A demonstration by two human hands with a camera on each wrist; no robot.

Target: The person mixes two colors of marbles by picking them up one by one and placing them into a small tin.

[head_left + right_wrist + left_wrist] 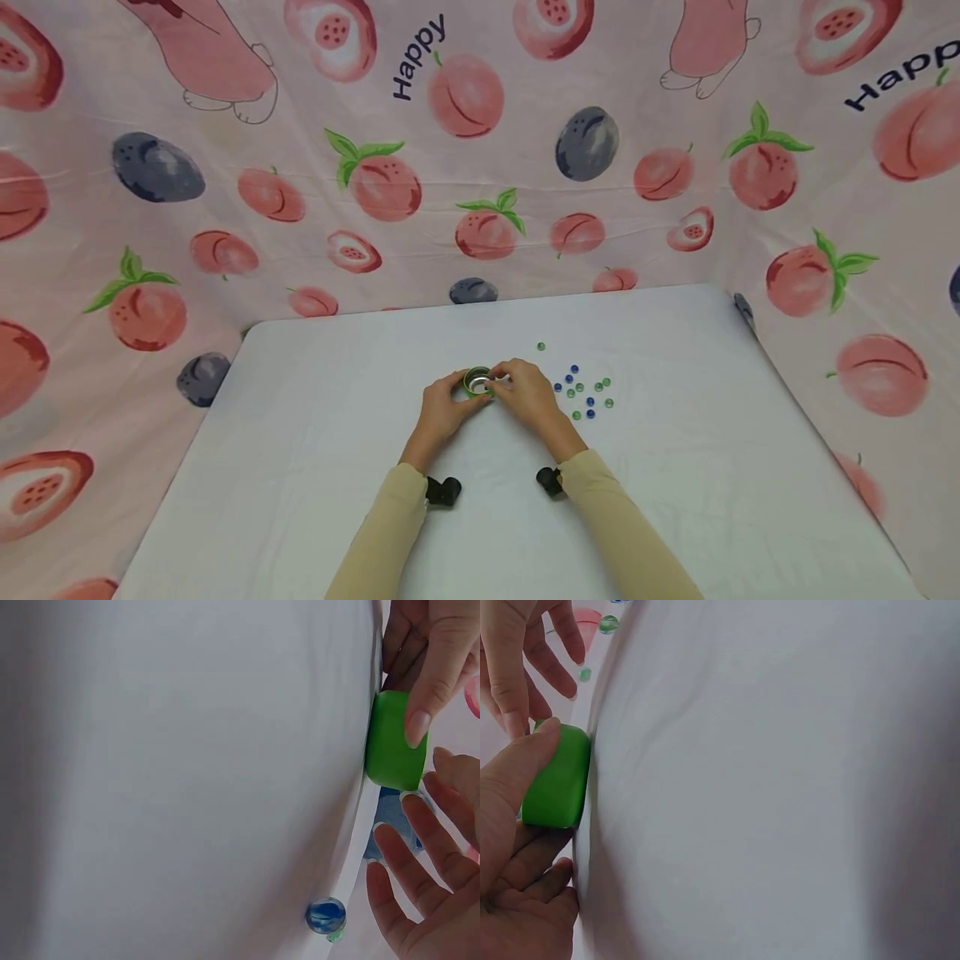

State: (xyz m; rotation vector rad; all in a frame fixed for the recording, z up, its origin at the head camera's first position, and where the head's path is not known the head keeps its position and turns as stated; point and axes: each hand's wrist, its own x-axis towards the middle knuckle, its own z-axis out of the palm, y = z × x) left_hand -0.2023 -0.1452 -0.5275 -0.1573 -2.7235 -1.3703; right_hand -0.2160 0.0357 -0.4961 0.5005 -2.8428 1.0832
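A small round green tin (477,382) with a shiny metallic inside stands open-topped on the white table. My left hand (444,410) grips its side, the thumb pressed to the green wall (559,780) in the left wrist view. At the rim, my right hand (528,393) has its thumb and index finger brought together over the opening. A speck of dark blue, apparently a marble, shows between those fingertips in the left wrist view; most of it is hidden. Its other fingers (431,874) are spread. Blue marbles (590,402) and green marbles (571,393) lie scattered right of the tin.
One green marble (541,346) lies apart, farther back on the table. A white cloth (315,467) covers the tabletop. Fruit-printed curtains (420,242) hang behind it and along both sides.
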